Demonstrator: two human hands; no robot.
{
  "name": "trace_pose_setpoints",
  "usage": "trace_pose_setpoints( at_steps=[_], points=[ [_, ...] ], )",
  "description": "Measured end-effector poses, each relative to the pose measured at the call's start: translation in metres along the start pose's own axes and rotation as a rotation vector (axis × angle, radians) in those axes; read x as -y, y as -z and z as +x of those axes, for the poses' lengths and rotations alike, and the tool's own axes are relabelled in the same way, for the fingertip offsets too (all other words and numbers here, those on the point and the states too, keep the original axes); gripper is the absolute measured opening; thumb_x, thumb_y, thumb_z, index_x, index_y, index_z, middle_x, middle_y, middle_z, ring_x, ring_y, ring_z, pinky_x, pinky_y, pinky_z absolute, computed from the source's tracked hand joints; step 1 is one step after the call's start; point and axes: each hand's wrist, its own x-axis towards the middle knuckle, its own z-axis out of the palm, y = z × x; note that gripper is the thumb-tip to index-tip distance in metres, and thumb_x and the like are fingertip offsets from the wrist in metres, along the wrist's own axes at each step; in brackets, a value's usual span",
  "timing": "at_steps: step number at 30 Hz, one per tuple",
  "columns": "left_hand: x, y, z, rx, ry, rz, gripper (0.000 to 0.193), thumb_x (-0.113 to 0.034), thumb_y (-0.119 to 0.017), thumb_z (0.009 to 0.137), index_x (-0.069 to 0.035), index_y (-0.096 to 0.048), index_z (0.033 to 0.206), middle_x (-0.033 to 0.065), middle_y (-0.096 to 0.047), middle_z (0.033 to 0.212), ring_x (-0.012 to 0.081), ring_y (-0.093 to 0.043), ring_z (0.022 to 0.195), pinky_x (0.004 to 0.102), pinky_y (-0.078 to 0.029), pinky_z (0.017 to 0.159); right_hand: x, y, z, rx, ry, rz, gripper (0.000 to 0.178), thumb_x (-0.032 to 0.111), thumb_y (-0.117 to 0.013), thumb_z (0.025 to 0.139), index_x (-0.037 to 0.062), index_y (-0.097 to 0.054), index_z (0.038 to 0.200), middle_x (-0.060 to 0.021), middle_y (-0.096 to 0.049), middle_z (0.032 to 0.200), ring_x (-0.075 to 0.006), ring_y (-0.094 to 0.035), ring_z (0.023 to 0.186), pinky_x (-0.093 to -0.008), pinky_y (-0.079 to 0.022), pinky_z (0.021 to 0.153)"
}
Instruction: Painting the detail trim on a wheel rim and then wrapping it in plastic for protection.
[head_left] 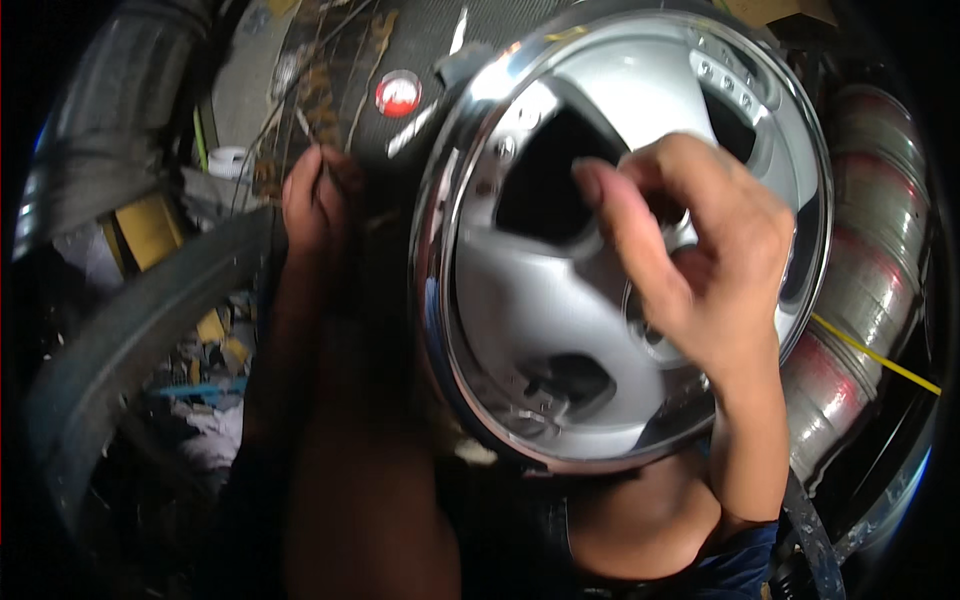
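Silver wheel [545,300] right of left hand [320,195], round face, no clear long axis. Right hand [710,240] nearer, over wheel face, fingers curled, contact or hold can't tell. Left hand apart, fingers bunched, hold can't tell.

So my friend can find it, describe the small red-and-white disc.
Find the big silver wheel by the right hand. Just past its upper-left rim lies the small disc. Unlike the narrow whitish strip nearby, it's round, red and white.
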Motion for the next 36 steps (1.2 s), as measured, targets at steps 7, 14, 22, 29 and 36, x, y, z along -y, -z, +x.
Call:
trace_pose_setpoints(
  at_steps=[7, 14, 22, 29, 36],
  points=[
    [0.015, -0.028, 0.005, 0.037, -0.342, 0.499, 0.028, -0.018, -0.049, 0.098, -0.001, -0.058, 0.078, 0.0068, -0.059, 0.069, 0.0131, -0.054, 0.057, 0.0263, -0.044, 0.053, -0.031, -0.018, -0.015, -0.036, 0.250, -0.070, 0.028, 0.002, -0.072, 0.071, 0.0113, -0.073, 0.097, -0.0033, -0.068, 0.089, -0.0240, -0.062, 0.080, -0.0359, -0.053, 0.071],
    [0.033, -0.046, -0.006, 0.047, -0.500, 0.670, 0.026, -0.010, -0.053, 0.093, 0.002, -0.059, 0.071, 0.0027, -0.057, 0.063, 0.0094, -0.053, 0.055, 0.0250, -0.041, 0.052, -0.016, -0.027, -0.011, 0.087, 0.291, -0.304, 0.027, 0.013, -0.065, 0.079, 0.0212, -0.077, 0.102, -0.0002, -0.068, 0.087, -0.0219, -0.066, 0.081, -0.0368, -0.054, 0.066],
    [0.039, -0.038, 0.010, 0.123, -0.632, 1.002, 0.024, -0.010, -0.059, 0.089, 0.003, -0.057, 0.068, 0.0108, -0.043, 0.052, 0.0110, -0.042, 0.048, 0.0308, -0.035, 0.048, -0.011, -0.026, 0.002, 0.136, 0.243, -0.350, 0.031, 0.012, -0.061, 0.081, 0.0237, -0.076, 0.106, 0.0002, -0.068, 0.084, -0.0196, -0.069, 0.079, -0.0354, -0.053, 0.058],
    [0.040, -0.053, 0.003, 0.088, -0.714, 1.142, 0.026, -0.014, -0.064, 0.088, -0.001, -0.054, 0.068, 0.0189, -0.054, 0.062, 0.0390, -0.054, 0.053, 0.0444, -0.040, 0.050, -0.012, -0.022, 0.004, 0.208, 0.277, -0.346, 0.030, 0.015, -0.058, 0.084, 0.0244, -0.076, 0.106, 0.0016, -0.068, 0.084, -0.0173, -0.069, 0.080, -0.0349, -0.054, 0.059],
    [0.047, -0.055, 0.005, 0.063, -0.751, 1.258, 0.030, -0.020, -0.063, 0.086, -0.004, -0.050, 0.064, 0.0159, -0.052, 0.060, 0.0374, -0.055, 0.052, 0.0454, -0.042, 0.049, -0.005, -0.024, 0.001, 0.172, 0.236, -0.329, 0.033, 0.016, -0.064, 0.082, 0.0240, -0.073, 0.112, -0.0001, -0.062, 0.072, -0.0203, -0.064, 0.069, -0.0355, -0.050, 0.057]
  ],
)
